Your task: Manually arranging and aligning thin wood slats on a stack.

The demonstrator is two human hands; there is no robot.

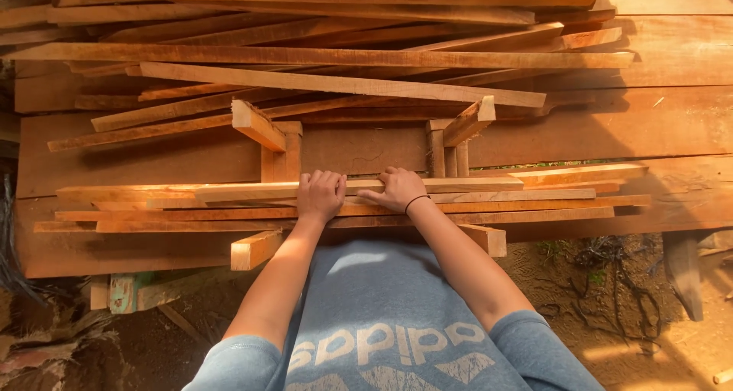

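My left hand [320, 193] and my right hand [397, 188] rest side by side on a stack of long thin wooden slats [534, 195] lying crosswise in front of me. Both hands press palm down on the top slat, fingers curled over its far edge. A black band circles my right wrist. The slats lie across two short thick wooden beams [256, 248] that run away from me, each with an upright wooden post [282, 154] behind the stack.
A big loose heap of long planks [336, 55] fills the back. Wide boards [657, 124] lie underneath at right. Bare dirt ground with dark tangled roots [611, 269] is at lower right; scrap wood [126, 290] sits at lower left.
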